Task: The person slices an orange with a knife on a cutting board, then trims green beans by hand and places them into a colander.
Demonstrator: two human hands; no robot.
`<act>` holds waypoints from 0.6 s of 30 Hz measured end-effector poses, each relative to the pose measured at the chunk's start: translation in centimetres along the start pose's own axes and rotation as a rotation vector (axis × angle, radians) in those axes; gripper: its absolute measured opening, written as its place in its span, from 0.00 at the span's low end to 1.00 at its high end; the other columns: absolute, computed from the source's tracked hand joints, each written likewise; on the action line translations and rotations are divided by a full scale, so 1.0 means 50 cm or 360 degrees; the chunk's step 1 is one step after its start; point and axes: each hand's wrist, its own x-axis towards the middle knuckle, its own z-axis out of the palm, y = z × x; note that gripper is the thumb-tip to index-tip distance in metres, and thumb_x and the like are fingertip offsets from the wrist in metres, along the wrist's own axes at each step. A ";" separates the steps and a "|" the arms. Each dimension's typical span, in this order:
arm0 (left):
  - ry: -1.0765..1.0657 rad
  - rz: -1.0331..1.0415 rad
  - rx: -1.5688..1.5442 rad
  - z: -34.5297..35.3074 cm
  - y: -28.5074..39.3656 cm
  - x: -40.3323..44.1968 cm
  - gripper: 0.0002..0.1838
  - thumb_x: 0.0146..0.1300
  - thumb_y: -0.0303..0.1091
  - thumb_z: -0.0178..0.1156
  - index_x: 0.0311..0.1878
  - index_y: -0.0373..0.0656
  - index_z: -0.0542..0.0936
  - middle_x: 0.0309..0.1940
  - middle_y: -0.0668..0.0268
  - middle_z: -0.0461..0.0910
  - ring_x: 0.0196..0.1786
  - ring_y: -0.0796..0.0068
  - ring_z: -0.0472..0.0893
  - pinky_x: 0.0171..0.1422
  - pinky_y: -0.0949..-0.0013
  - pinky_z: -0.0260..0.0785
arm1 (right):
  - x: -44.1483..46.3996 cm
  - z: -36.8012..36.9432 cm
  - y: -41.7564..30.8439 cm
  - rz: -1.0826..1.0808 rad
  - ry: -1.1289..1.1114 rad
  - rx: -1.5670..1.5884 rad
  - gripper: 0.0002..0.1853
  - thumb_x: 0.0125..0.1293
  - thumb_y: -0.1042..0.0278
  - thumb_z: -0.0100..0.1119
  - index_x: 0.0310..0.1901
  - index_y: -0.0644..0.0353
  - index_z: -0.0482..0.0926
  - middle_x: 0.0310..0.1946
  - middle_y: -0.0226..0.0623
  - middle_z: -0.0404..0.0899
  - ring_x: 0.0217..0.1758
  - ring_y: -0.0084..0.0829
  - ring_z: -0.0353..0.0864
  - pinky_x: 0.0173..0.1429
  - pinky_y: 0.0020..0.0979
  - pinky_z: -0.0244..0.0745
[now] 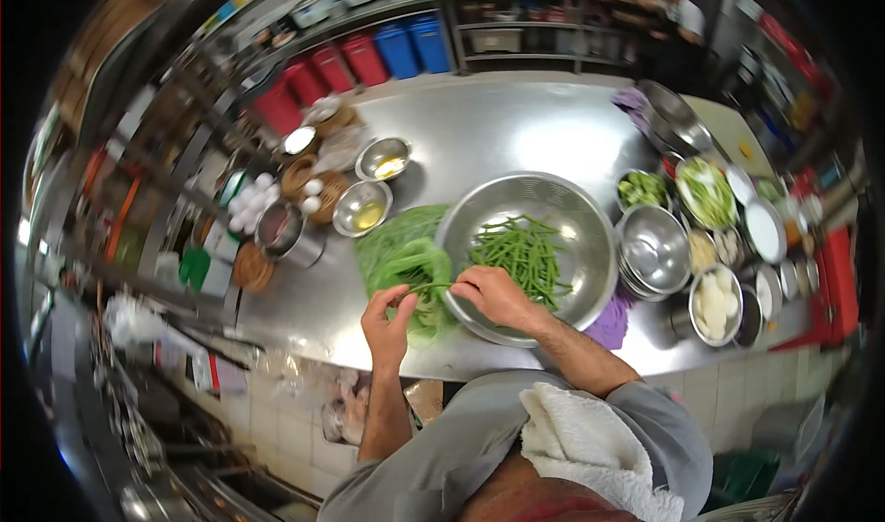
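Note:
One green bean (429, 287) is stretched between my two hands. My left hand (389, 324) pinches its left end, and the fingers of my right hand (493, 293) close on its right end, over the near left rim of a large steel bowl (585, 218). Inside that bowl lies a pile of cut green beans (525, 259). A green plastic bag (406, 246) lies left of the bowl, just beyond my left hand.
Two small steel bowls (362, 209) with yellow contents, eggs (256, 204) and a steel pot (281, 227) stand left. Stacked steel bowls (654, 246), a bowl of pale pieces (715, 305) and a bowl of lettuce (706, 193) are right. A purple cloth (608, 324) touches the large bowl.

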 end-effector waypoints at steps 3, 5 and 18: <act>-0.0137 -0.0329 -0.0850 0.047 -0.003 -0.004 0.10 0.59 0.23 0.62 0.45 0.34 0.78 0.37 0.68 0.79 0.38 0.78 0.75 0.45 0.75 0.67 | -0.034 -0.018 0.001 0.0299 0.0076 0.0514 0.11 0.64 0.64 0.58 0.36 0.64 0.79 0.24 0.41 0.78 0.26 0.34 0.77 0.34 0.32 0.71; -0.0185 -0.0308 -0.0980 0.086 -0.026 0.001 0.10 0.60 0.22 0.60 0.46 0.33 0.77 0.38 0.67 0.79 0.39 0.78 0.75 0.47 0.75 0.67 | -0.054 -0.018 0.016 0.0458 0.0054 0.0739 0.11 0.63 0.64 0.58 0.36 0.65 0.78 0.23 0.38 0.77 0.25 0.33 0.75 0.33 0.31 0.70; -0.1033 0.0583 0.0367 0.166 0.086 0.033 0.06 0.59 0.25 0.58 0.39 0.36 0.79 0.31 0.57 0.76 0.34 0.59 0.77 0.38 0.64 0.69 | -0.094 -0.110 -0.025 -0.0336 0.0497 -0.0294 0.18 0.60 0.65 0.60 0.51 0.60 0.75 0.37 0.39 0.74 0.38 0.38 0.76 0.41 0.34 0.73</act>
